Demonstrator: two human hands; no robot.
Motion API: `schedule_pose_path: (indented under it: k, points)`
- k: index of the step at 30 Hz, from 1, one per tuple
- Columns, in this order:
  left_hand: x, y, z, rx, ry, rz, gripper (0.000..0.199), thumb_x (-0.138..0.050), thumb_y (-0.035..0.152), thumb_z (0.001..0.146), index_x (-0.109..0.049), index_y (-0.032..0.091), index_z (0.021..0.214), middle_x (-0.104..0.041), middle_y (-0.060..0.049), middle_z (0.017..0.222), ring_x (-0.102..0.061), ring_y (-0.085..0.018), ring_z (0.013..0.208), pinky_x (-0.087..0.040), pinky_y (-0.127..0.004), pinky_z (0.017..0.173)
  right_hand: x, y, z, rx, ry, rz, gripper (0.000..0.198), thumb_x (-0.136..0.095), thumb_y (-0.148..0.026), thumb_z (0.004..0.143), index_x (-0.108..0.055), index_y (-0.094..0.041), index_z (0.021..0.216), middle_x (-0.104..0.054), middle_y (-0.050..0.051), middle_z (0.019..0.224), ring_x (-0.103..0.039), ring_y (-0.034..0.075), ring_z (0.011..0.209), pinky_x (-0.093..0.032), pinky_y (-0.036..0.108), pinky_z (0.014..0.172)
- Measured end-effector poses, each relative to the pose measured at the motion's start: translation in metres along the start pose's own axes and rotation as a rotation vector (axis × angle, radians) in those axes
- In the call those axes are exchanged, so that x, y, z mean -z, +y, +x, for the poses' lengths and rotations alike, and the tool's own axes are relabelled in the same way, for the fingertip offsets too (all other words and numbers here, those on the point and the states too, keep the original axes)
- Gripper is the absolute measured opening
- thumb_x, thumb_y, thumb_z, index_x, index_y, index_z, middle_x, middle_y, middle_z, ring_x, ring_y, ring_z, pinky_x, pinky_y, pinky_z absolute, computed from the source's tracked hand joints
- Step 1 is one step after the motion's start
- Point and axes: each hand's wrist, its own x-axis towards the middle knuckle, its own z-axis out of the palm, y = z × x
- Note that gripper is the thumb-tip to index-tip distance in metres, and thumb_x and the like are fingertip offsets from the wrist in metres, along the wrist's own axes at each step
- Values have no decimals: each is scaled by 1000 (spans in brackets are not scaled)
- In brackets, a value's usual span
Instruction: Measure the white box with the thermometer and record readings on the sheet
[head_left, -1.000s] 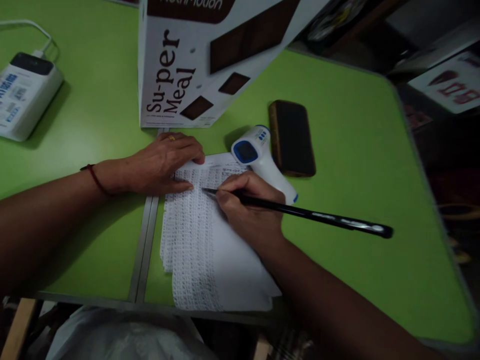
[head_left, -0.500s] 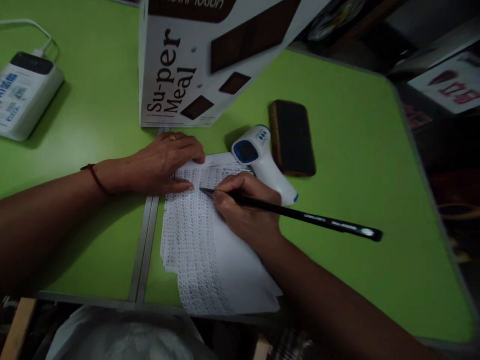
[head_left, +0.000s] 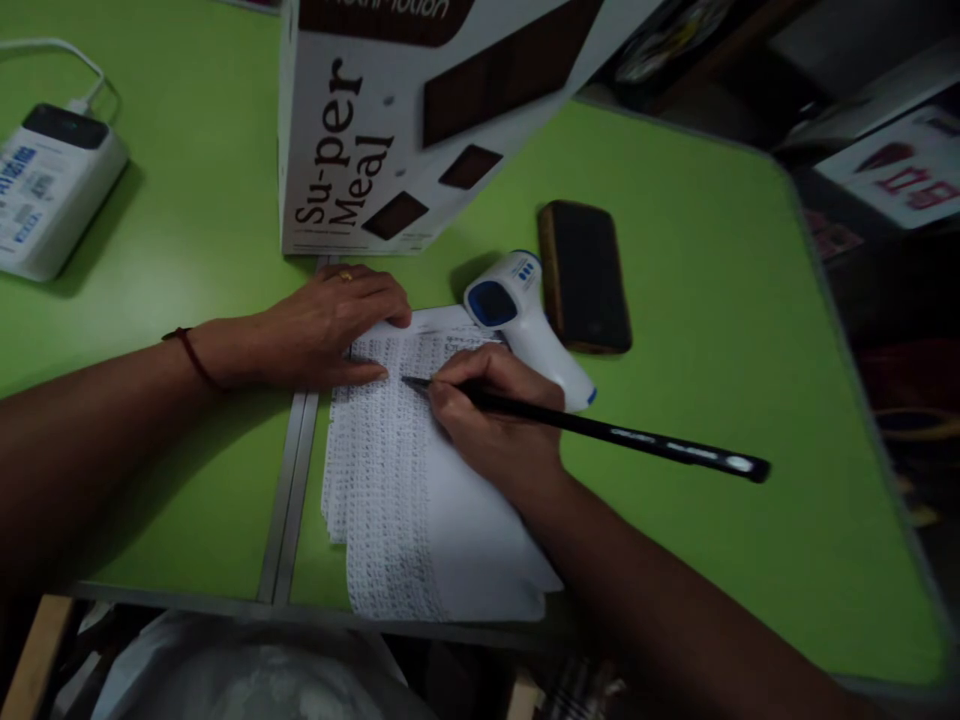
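Note:
My right hand (head_left: 499,410) grips a long black pen (head_left: 637,437) in a writing hold, its tip touching or just over the upper part of a sheet of paper (head_left: 390,500). Rows of small handwriting cover the sheet's left side, while the right side is blank. More sheets lie beneath it, their edges showing at the left. Spread over the upper left corner of the paper is my left hand (head_left: 330,325), palm down, thumb apart from the fingers. A white and blue infrared thermometer (head_left: 536,330) lies right beside the top of the paper, partly behind my right hand.
A large white box (head_left: 360,130) stands behind the paper. To the right of the thermometer lies a dark phone (head_left: 587,280) in a brown case. A white power bank (head_left: 56,195) with a cable rests at far left on the green table (head_left: 750,380).
The lower end of the top sheet has shifted slightly left and up. The pen's far end has moved a little to the right. My left hand has stayed put.

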Motion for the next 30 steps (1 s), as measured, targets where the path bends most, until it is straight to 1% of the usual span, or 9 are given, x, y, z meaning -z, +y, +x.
schedule_pose_path:
  k: [3,7,15,18,24,30]
  points:
    - [0,0,0,5,-1,-14,35,-66,30,87,-58,16,119,-65,-15,126,-59,-30,121,-44,-45,102,0,0,0,14,-16,-8,14,-60,-16,69,-53,-25,61,-56,-5,54,-49,13,51,-40,28,48]
    - [0,0,0,7,-2,-6,35,-65,31,88,-58,17,119,-65,-15,126,-59,-30,120,-44,-44,102,1,0,1,33,18,-15,15,-60,-14,69,-53,-25,63,-57,-5,56,-50,13,52,-42,29,51]
    - [-1,-1,0,-4,9,-19,37,-68,30,86,-59,16,119,-65,-15,126,-59,-31,121,-45,-44,102,0,-2,0,-29,12,-28,14,-60,-16,67,-51,-26,62,-55,-4,55,-49,14,52,-41,29,50]
    - [0,0,0,2,6,-17,36,-68,30,86,-59,17,119,-66,-15,126,-60,-30,120,-44,-44,103,0,-3,0,-18,13,-24,15,-60,-17,67,-50,-26,61,-53,-5,54,-48,13,51,-41,28,49]
    - [0,0,0,2,-2,-36,35,-67,30,87,-59,16,118,-66,-16,125,-60,-31,118,-45,-45,102,2,0,0,-9,54,-16,17,-60,-14,69,-52,-26,61,-55,-4,55,-49,13,51,-41,29,50]
    - [0,-1,0,-7,16,-54,35,-68,30,87,-59,16,117,-66,-16,124,-60,-30,119,-44,-45,104,1,-1,-1,5,40,-14,19,-61,-13,70,-50,-26,62,-53,-5,55,-48,13,51,-40,29,49]
